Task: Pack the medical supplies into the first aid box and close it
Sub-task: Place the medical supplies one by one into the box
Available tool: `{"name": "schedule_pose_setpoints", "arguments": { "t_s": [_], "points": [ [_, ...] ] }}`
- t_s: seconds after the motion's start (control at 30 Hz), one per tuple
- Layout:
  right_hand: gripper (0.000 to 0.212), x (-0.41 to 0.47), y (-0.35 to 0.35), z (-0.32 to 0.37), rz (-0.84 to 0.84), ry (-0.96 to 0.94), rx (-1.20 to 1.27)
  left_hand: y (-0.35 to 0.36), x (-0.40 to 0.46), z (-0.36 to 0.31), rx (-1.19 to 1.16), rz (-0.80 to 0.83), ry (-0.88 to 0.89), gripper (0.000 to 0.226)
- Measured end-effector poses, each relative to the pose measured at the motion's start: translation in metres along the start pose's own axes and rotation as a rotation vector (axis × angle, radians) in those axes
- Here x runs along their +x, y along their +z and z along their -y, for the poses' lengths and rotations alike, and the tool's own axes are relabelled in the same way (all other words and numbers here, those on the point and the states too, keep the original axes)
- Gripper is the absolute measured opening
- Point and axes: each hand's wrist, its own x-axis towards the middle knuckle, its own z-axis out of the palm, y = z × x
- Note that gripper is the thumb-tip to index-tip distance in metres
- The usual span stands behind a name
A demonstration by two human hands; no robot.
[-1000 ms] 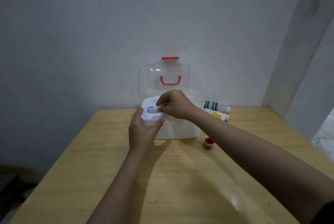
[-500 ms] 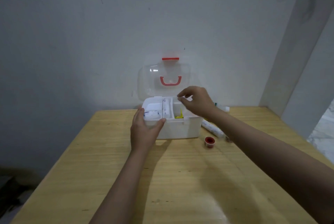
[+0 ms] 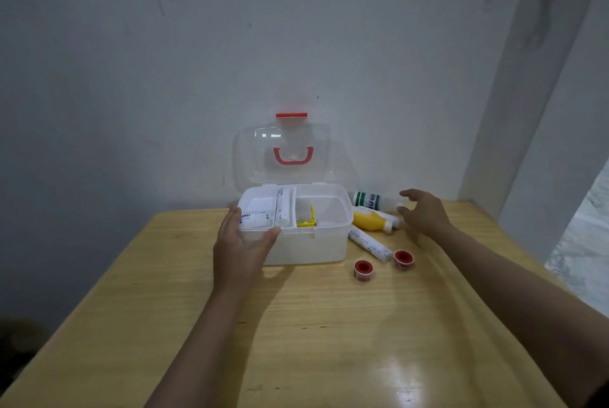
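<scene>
So the white first aid box [image 3: 306,244] is sitting on a wooden table [image 3: 296,325] pushed up near a grey wall [image 3: 164,61], with its clear lid [image 3: 283,157] standing open and pretty much upright, red handle [image 3: 292,157] showing through it and a red latch [image 3: 291,115] on the top edge. The left hand [image 3: 239,249] is pressed against the front left corner of the box, fingers up on the side wall and thumb hooked over the front rim, so it's braced on the box rather than closed around anything. Inside there's a tray: a white packet with blue print [image 3: 253,218] in the left compartment, a thin white tube [image 3: 282,208] lying in the narrow middle slot, and something small and yellow [image 3: 307,221] in the right compartment, can't really tell what it is. The right hand [image 3: 423,213] is out past the right side of the box, fingers spread and empty, hovering just beside the cap end of a white bottle with a green label [image 3: 367,200] lying on its side. Right in front of that is a yellow bottle [image 3: 369,220], also lying down, and a wrapped white roll [image 3: 369,244] angled off the box's right side. Two little red tape rolls [image 3: 362,270] [image 3: 403,259] sit on the table in front of all that, a bit apart from each other.
</scene>
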Motion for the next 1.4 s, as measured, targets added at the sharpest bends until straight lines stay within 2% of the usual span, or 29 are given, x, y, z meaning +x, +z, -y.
{"name": "schedule_pose_setpoints", "arguments": {
  "t_s": [0.17,0.33,0.47,0.73,0.83,1.0,1.17,1.4],
  "points": [
    [0.042,0.011,0.011,-0.011,0.083,0.06,0.038,0.0,0.001,0.001,0.027,-0.028,0.019,0.078],
    [0.026,0.014,0.015,-0.014,0.039,0.056,0.086,0.001,0.0,0.0,0.031,-0.037,0.026,0.076],
    [0.025,0.013,0.007,-0.01,-0.036,0.032,0.18,0.0,0.0,-0.001,0.031,-0.04,0.026,0.076],
    [0.021,-0.009,-0.042,0.02,-0.174,-0.13,0.313,-0.001,0.0,-0.002,0.029,-0.035,0.006,0.079],
    [0.022,-0.025,-0.065,0.047,-0.112,-0.247,0.408,-0.002,-0.001,-0.003,0.02,-0.028,0.01,0.078],
    [0.026,-0.051,-0.079,0.095,0.038,-0.431,0.312,-0.004,-0.003,-0.007,0.006,-0.021,0.01,0.073],
    [0.028,-0.06,-0.052,0.129,0.127,-0.5,0.151,-0.006,-0.004,-0.009,-0.019,0.008,-0.018,0.079],
    [0.034,-0.071,-0.008,0.154,0.262,-0.536,0.045,-0.006,-0.002,-0.007,0.01,0.007,-0.028,0.082]
  ]
}}
